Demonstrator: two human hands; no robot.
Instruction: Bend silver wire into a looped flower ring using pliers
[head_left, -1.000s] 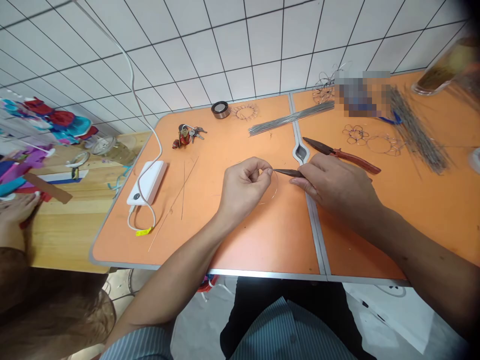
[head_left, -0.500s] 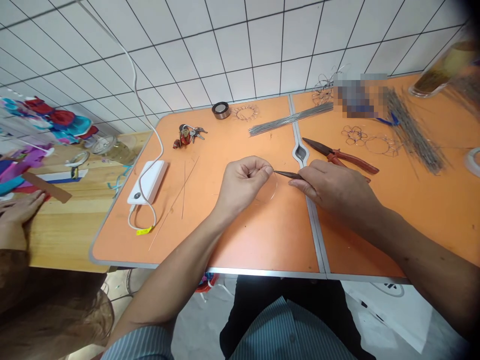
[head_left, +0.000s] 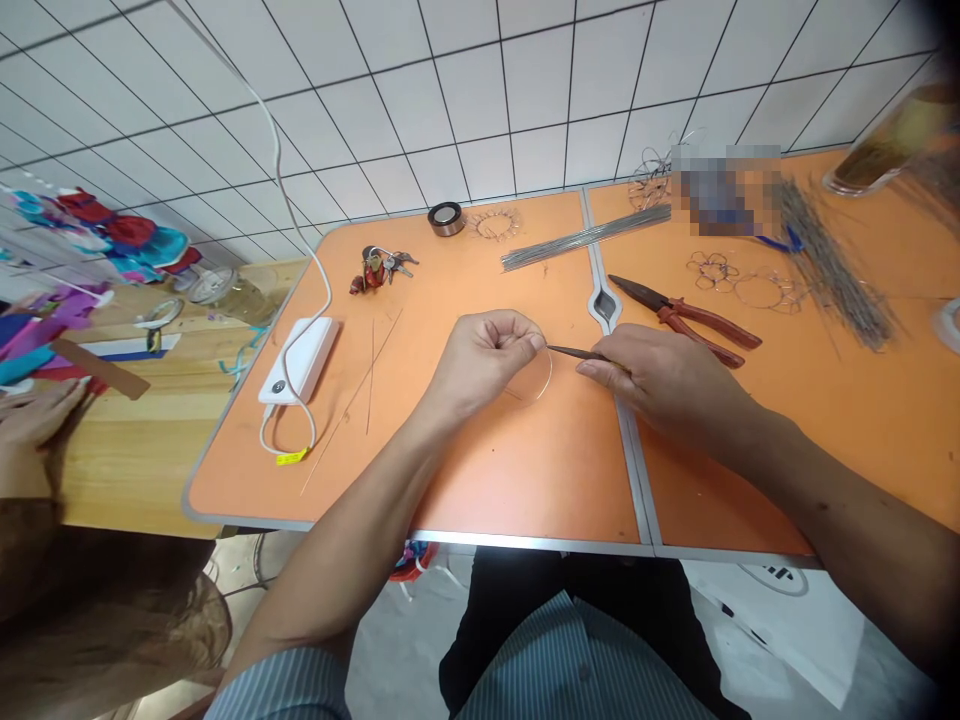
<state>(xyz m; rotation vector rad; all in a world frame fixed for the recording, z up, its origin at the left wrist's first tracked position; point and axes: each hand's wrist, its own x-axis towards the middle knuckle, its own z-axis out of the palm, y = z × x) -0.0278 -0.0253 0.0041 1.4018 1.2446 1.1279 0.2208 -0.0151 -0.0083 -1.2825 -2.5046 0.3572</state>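
Observation:
My left hand (head_left: 484, 360) is closed in a pinch on a thin wire ring (head_left: 541, 378) that curves just above the orange table (head_left: 480, 460). My right hand (head_left: 664, 380) is closed round a pair of dark thin-nosed pliers (head_left: 576, 352), whose tip points left and meets the wire at my left fingertips. Both hands work near the middle of the table, next to its centre seam.
Red-handled pliers (head_left: 686, 312) lie behind my right hand. A bundle of straight wires (head_left: 585, 238), bent wire shapes (head_left: 739, 280), a tape roll (head_left: 445, 217), keys (head_left: 379, 267) and a white power bank (head_left: 298, 360) with cable lie around. Another person's hand (head_left: 34, 415) rests on the wooden table at left.
Both hands stay together at the wire ring; the pliers tip holds at my left fingertips. The view has shifted slightly.

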